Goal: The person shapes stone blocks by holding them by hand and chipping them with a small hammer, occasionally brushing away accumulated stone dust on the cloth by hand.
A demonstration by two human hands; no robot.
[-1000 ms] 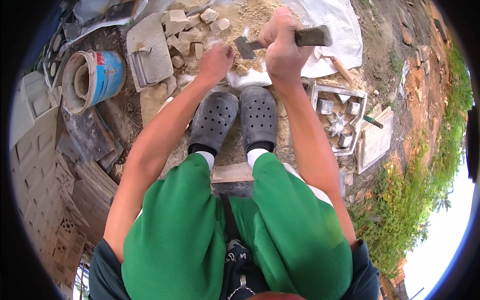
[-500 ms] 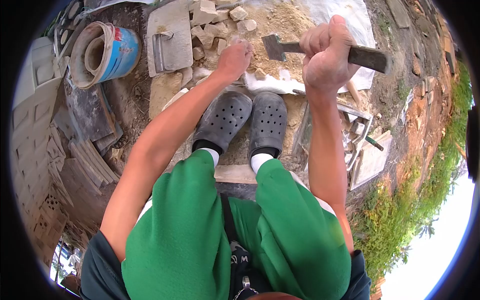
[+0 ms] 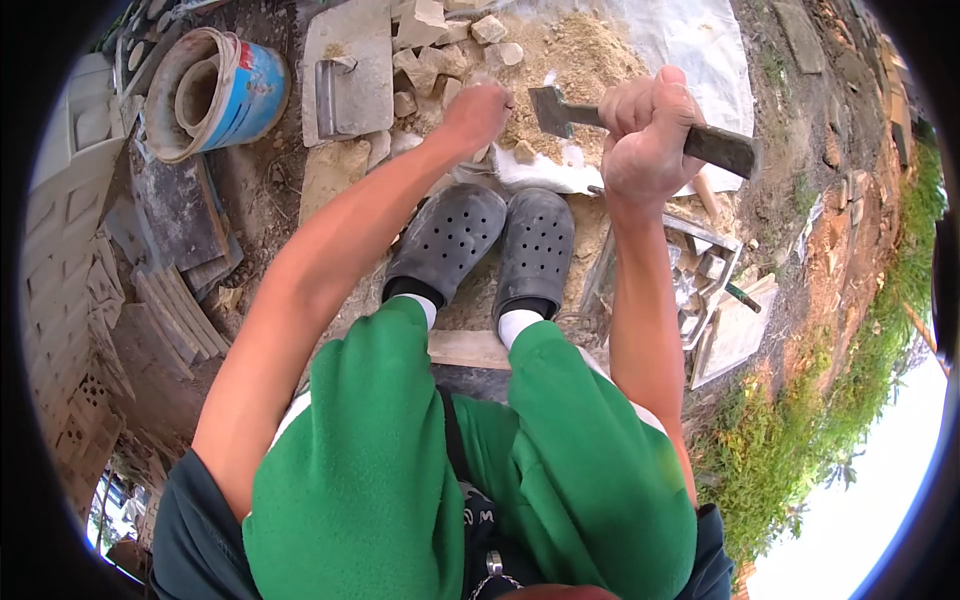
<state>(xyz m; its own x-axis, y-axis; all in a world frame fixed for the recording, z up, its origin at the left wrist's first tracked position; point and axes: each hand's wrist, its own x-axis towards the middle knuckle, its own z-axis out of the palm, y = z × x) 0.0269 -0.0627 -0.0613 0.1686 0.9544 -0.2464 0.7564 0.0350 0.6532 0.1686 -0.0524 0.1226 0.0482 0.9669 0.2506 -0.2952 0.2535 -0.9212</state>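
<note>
My right hand [image 3: 648,135] is wrapped round the handle of a hammer [image 3: 722,152], its thumb lying along the top. The flat, blade-like hammer head [image 3: 550,110] points left, over a heap of sandy rubble [image 3: 575,55]. My left hand [image 3: 478,118] is closed, fingers curled in, at the left side of that heap. Whatever it may hold is hidden by the fingers. Just beyond it lie several pale broken stones [image 3: 430,68]. The hammer head and my left hand are a short gap apart.
A blue bucket [image 3: 245,105] stands at the left, next to a dusty board with a metal handle [image 3: 365,95]. White sheeting [image 3: 705,60] lies under the rubble. My grey clogs [image 3: 535,245] are just below. A metal frame [image 3: 715,290] and a pale slab [image 3: 735,335] are at the right.
My right hand and the hammer have come slightly lower in view, towards me. My left hand has shifted and turned a little, still closed. The camera view has moved slightly.
</note>
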